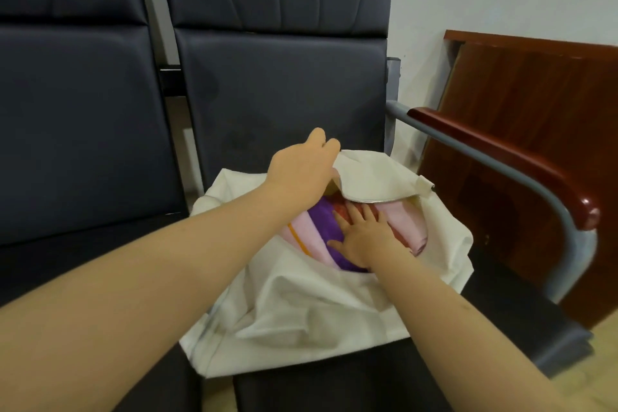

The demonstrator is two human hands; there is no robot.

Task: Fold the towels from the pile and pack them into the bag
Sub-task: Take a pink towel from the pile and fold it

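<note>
A cream cloth bag (301, 308) lies on the dark seat with its zipped mouth held apart. Inside it sit folded towels: a purple one (326, 221), pale pink ones (406, 222) and one with an orange stripe (297, 234). My left hand (301, 170) grips the far flap of the bag's opening and lifts it. My right hand (364, 237) lies flat, fingers spread, pressing on the towels inside the bag. No pile of loose towels is in view.
The bag rests on a dark blue padded chair (284, 84), with a second chair (77, 127) to the left. A grey metal armrest with a red-brown wooden top (501, 150) runs along the right. A wooden panel (541, 94) leans against the white wall.
</note>
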